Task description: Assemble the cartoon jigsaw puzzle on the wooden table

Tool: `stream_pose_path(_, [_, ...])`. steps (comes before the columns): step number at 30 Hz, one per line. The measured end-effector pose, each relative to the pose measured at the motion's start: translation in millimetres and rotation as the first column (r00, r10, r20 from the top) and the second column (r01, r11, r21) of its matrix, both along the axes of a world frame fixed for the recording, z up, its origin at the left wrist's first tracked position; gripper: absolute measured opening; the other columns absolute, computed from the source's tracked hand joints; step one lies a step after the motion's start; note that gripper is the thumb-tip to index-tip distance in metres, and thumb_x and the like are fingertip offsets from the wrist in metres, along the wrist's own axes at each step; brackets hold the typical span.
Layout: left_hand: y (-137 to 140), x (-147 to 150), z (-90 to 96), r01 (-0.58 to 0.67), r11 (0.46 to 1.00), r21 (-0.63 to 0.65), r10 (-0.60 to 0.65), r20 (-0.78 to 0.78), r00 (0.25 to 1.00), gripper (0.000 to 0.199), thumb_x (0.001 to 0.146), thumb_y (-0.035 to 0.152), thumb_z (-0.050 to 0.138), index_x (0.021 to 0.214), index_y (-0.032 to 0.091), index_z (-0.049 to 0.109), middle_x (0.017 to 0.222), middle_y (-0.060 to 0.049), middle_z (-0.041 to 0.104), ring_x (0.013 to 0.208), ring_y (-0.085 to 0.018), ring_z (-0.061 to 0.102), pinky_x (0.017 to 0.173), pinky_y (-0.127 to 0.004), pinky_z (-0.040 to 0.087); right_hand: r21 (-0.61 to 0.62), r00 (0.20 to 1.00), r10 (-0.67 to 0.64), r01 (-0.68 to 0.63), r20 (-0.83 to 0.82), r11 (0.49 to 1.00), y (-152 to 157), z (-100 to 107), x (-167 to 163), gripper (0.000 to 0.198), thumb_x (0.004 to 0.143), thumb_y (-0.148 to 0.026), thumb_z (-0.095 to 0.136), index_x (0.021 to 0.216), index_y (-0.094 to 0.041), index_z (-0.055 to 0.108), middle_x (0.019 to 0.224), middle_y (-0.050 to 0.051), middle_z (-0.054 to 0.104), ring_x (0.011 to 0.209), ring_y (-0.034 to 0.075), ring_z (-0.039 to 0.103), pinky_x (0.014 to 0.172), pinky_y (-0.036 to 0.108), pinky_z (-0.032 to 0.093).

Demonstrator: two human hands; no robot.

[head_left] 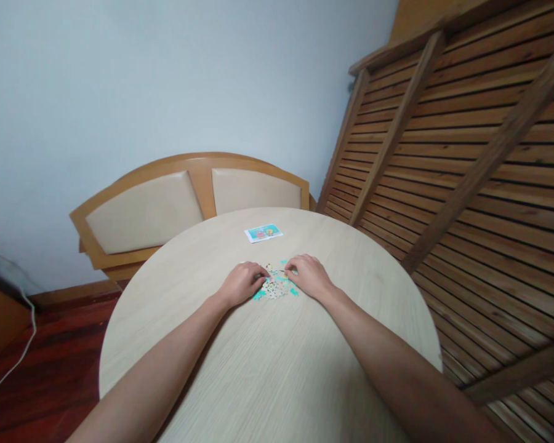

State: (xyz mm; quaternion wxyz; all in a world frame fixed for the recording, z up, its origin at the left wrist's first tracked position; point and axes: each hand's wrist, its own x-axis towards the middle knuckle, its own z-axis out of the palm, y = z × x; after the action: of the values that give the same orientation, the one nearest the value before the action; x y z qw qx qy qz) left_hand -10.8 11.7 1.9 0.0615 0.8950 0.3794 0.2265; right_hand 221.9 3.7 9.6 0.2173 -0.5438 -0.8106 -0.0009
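A small heap of jigsaw puzzle pieces (pixel 276 290), mostly pale backs with some turquoise ones, lies at the middle of the round table (pixel 240 369). My left hand (pixel 244 284) rests at the heap's left side, thumb and fingers bent together over its edge; what they pinch, if anything, is too small to make out. On the right side, my right hand (pixel 308 275) has its thumb and forefinger closed on what looks like a puzzle piece at the heap's upper edge. Beyond the heap lies a picture card (pixel 263 232) with cartoon figures on turquoise.
Behind the table stands a wooden headboard (pixel 202 184) with cream panels, against a pale wall (pixel 180 80). A slatted wooden frame (pixel 443 135) leans close on the right. At the left, a white cable (pixel 31 332) hangs above a dark red floor (pixel 69 363).
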Motion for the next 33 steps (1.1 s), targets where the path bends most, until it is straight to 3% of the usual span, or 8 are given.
stream_pose_path(6, [1, -3, 0.6, -0.033, 0.999, -0.008, 0.033, 0.001, 0.999, 0.017, 0.092, 0.023, 0.056, 0.1, 0.022, 0.071, 0.097, -0.003, 0.073, 0.092, -0.02, 0.065, 0.086, -0.031, 0.048, -0.002, 0.993, 0.114, -0.114, -0.037, 0.994, 0, -3, -1, 0.016, 0.092, -0.028, 0.06, 0.094, -0.023, 0.075, 0.098, 0.004, 0.074, 0.098, 0.021, 0.064, 0.089, 0.033, 0.043])
stream_pose_path(13, [3, -12, 1.9, -0.082, 0.996, -0.016, 0.083, 0.011, 0.997, 0.02, 0.09, 0.027, 0.056, 0.103, 0.021, 0.07, 0.099, -0.005, 0.072, 0.093, -0.021, 0.064, 0.086, -0.031, 0.048, 0.01, 0.942, 0.319, -0.32, -0.109, 0.947, 3, -15, -7, 0.03, 0.098, -0.033, 0.052, 0.122, -0.026, 0.068, 0.123, 0.007, 0.069, 0.116, 0.021, 0.058, 0.101, 0.039, 0.041])
stream_pose_path(33, [10, -24, 11.3, -0.084, 0.993, -0.087, 0.084, -0.007, 0.996, 0.02, 0.092, 0.029, 0.055, 0.101, 0.023, 0.072, 0.098, -0.003, 0.074, 0.091, -0.019, 0.067, 0.082, -0.028, 0.05, -0.027, 0.921, 0.386, -0.387, -0.051, 0.921, -2, -3, -11, 0.034, 0.1, -0.038, 0.046, 0.126, -0.025, 0.064, 0.128, 0.007, 0.066, 0.124, 0.025, 0.053, 0.106, 0.045, 0.039])
